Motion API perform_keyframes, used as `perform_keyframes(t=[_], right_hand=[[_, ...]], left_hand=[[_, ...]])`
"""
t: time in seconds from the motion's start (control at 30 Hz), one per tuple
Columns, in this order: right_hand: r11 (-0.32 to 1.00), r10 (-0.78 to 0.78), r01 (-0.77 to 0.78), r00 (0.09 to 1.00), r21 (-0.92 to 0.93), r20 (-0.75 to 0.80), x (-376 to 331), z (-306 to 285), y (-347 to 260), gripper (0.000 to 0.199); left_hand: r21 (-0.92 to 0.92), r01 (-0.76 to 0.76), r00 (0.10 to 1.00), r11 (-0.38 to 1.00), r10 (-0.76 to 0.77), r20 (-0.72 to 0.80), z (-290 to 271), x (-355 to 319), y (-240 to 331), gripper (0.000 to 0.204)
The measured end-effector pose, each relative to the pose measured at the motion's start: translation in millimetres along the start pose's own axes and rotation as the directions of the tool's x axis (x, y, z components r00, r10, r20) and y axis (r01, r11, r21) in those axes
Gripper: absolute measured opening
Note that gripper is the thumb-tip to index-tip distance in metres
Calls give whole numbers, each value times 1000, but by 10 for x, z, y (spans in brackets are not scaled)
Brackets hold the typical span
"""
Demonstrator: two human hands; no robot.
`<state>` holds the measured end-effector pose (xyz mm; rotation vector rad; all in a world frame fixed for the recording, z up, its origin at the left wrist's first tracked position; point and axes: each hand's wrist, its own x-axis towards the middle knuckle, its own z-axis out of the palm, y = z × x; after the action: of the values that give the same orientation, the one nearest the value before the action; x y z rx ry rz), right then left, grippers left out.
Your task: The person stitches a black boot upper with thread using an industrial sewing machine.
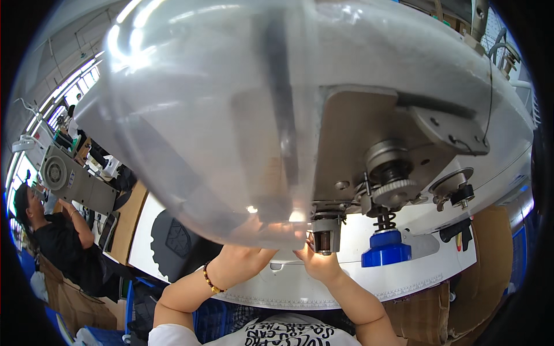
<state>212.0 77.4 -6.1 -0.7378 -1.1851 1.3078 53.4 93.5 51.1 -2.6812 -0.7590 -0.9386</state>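
Note:
A large pale sewing machine (404, 63) with a clear plastic cover (190, 173) fills the upper view. Under its lit head, my left hand (245, 265), with a beaded bracelet (212, 279) at the wrist, reaches in from the left. Its fingers show only as a blur through the cover. My right hand (321, 266) is beside the metal needle area (326, 235), with thumb and fingers drawn together. The machine head hides whatever lies between the hands. Right of my right hand, a blue knob (386, 249) hangs below a spring.
The white table (346, 291) has a ruler strip along its curved front edge. A black scalloped-edge piece (173, 242) lies at the left. Scissors-like dark tools (459, 233) lie at the right, near a cardboard box (490, 254). At far left a person (57, 248) works by another machine (78, 179).

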Motion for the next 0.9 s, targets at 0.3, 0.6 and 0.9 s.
perform_keyframes(t=[0.3,0.6,0.9], right_hand=[[994,-108,108,989,4,101,9,32,-70,11],[946,-289,294,956,-139,55,-21,82,160,14],[979,-203,200,975,-47,-89,3,140,137,12]], left_hand=[[-70,65,997,995,-63,37,-66,-27,-76,43],[-190,103,981,976,-69,179,-131,-102,-233,39],[-194,33,989,981,-5,145,-33,-134,-343,45]])
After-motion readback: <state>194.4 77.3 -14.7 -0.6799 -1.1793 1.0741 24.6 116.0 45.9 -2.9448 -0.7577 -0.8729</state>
